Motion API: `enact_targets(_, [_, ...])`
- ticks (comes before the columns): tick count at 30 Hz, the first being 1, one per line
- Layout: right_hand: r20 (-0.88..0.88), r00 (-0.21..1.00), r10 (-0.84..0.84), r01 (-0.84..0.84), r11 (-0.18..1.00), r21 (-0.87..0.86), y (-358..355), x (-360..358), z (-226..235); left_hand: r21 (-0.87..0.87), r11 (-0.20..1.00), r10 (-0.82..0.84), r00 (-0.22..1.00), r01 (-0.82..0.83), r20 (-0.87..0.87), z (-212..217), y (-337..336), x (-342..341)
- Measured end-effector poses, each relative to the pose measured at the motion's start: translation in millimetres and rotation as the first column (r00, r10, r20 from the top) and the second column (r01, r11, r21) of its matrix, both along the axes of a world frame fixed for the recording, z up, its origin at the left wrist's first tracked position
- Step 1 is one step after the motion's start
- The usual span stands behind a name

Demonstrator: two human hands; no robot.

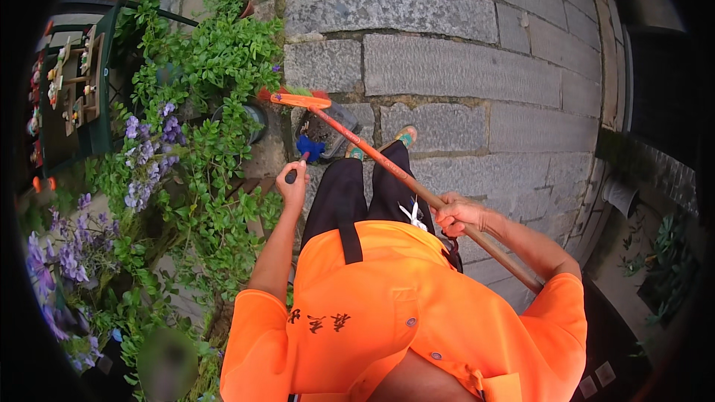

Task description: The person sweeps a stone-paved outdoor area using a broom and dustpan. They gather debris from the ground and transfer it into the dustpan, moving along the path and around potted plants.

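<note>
My right hand [458,214] is closed around the long wooden handle of a broom [365,143], which slants from under my right arm up to the left. Its orange head [300,100], with red and green bristles, is over the far edge of a grey dustpan [344,120]. Inside the pan lies some dark debris, too small to name. A blue joint [310,148] links the pan to a handle whose dark grip is in my closed left hand [293,182]. The pan rests on the paving just beyond my feet.
Leafy green plants [201,59] with purple flowers [149,167] crowd the left side, close to my left arm. Behind them stands a dark green display frame [108,82] with small colourful items. Large stone slabs [462,59] pave the ground. A pot [620,195] stands at the right.
</note>
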State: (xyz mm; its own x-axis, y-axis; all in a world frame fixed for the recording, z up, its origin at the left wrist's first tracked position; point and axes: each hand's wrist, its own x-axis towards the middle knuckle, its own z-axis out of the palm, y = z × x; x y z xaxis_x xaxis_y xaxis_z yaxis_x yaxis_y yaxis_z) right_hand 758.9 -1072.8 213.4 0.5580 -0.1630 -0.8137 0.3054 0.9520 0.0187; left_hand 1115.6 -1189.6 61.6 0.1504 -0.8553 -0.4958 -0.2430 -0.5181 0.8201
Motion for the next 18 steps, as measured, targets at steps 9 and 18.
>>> enact_targets(9, [-0.569,0.779,0.263,-0.447,0.870,-0.210,-33.7,-4.7,-86.6,0.041,0.999,-0.004,1.000,0.003,0.013,-7.1,-14.7,-10.8])
enact_targets(18, [0.049,0.998,-0.032,0.028,0.995,0.096,38.4,-15.6,-38.9,0.068,0.993,0.098,0.991,-0.092,-0.090,-10.5,-22.9,-10.2])
